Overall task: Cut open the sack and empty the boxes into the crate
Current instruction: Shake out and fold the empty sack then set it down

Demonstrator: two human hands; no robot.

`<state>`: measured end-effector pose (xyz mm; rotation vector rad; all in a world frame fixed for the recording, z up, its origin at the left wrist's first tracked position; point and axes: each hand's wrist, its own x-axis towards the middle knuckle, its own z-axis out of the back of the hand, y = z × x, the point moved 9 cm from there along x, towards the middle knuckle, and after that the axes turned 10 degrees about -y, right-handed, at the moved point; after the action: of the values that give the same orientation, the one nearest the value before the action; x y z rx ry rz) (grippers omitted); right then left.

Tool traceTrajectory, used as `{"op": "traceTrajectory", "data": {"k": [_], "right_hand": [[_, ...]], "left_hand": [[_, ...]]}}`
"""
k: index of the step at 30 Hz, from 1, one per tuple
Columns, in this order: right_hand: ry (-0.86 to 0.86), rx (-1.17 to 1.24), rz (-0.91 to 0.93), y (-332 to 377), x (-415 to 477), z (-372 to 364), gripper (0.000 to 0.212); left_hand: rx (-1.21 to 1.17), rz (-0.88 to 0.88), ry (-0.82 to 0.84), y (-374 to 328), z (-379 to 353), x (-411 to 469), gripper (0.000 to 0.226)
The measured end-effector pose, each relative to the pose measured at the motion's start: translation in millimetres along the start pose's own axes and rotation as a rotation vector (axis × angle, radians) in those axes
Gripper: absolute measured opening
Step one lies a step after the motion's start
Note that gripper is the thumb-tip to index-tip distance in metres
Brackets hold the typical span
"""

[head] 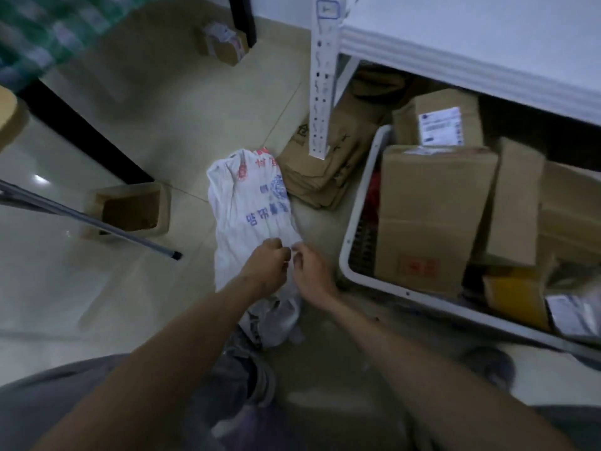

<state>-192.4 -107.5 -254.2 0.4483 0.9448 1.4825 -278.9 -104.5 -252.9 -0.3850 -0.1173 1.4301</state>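
white and floppy, the sack (252,206) is lying flat on the floor (182,109), just beside the crate's (357,222) left rim. the left hand (268,266) and right hand (312,271) are both pinching its near end. it is looking light, soft and empty.

The sack (252,203) at centre frame looks like matt woven cloth, creased. The crate (361,203) at right is smooth white plastic, holding matt brown cardboard boxes (432,216). The floor (169,102) is glossy tile; the shelf post (322,76), top centre, is white painted metal.
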Motion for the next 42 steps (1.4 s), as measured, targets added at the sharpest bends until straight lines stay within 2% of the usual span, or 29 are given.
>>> {"op": "traceTrajectory", "data": {"k": [2, 4, 6, 8, 9, 13, 16, 18, 22, 25, 29, 32, 36, 38, 42], "right_hand": [[-0.013, -0.016, -0.018, -33.6, -35.5, 18.1, 0.032], [-0.017, -0.009, -0.103, -73.8, -61.0, 37.5, 0.030], [0.037, -0.096, -0.182, -118.0, -77.0, 47.9, 0.030], [0.118, -0.211, -0.241, -162.0, -89.4, 51.4, 0.023], [0.143, -0.250, -0.275, -183.4, -93.8, 53.9, 0.023], [0.227, -0.408, -0.351, -257.3, -107.4, 60.3, 0.048], [0.221, -0.502, -0.464, -301.1, -115.9, 66.1, 0.036], [0.235, -0.511, -0.544, -324.9, -124.4, 60.4, 0.041], [0.200, -0.592, -0.515, -349.1, -125.0, 45.1, 0.043], [0.213, -0.675, -0.492, -347.9, -125.0, 38.7, 0.048], [0.239, -0.572, -0.547, -336.0, -138.9, 34.0, 0.045], [0.118, -0.564, -0.430, -316.1, -132.9, 55.3, 0.039], [0.425, -0.270, -0.444, -252.9, -138.7, 68.8, 0.042], [0.389, -0.193, -0.472, -218.7, -137.9, 93.4, 0.040], [0.234, -0.034, -0.401, -149.1, -143.8, 128.4, 0.038]], "left_hand": [[0.019, -0.131, -0.001, -39.2, -13.8, -13.8, 0.020], [0.063, -0.156, 0.112, -68.5, -43.1, -25.2, 0.028], [0.113, -0.091, 0.305, -83.3, -80.7, -35.8, 0.037], [0.107, -0.065, 0.400, -98.4, -113.6, -41.4, 0.033], [0.095, -0.049, 0.425, -106.0, -126.7, -41.7, 0.030], [0.008, 0.040, 0.490, -127.4, -172.6, -42.0, 0.026], [-0.077, 0.163, 0.552, -129.4, -211.3, -46.5, 0.028], [-0.117, 0.196, 0.615, -132.1, -237.2, -53.5, 0.027], [-0.161, 0.269, 0.661, -138.5, -269.8, -60.3, 0.033], [-0.228, 0.370, 0.675, -142.0, -281.8, -62.8, 0.031], [-0.283, 0.509, 0.647, -140.8, -278.2, -64.7, 0.026], [-0.306, 0.551, 0.628, -141.3, -252.0, -64.8, 0.028], [-0.289, 0.568, 0.720, -143.8, -199.1, -70.6, 0.021], [-0.305, 0.597, 0.698, -137.7, -163.8, -74.6, 0.014], [-0.401, 0.670, 0.826, -134.4, -91.3, -99.8, 0.018]]}}
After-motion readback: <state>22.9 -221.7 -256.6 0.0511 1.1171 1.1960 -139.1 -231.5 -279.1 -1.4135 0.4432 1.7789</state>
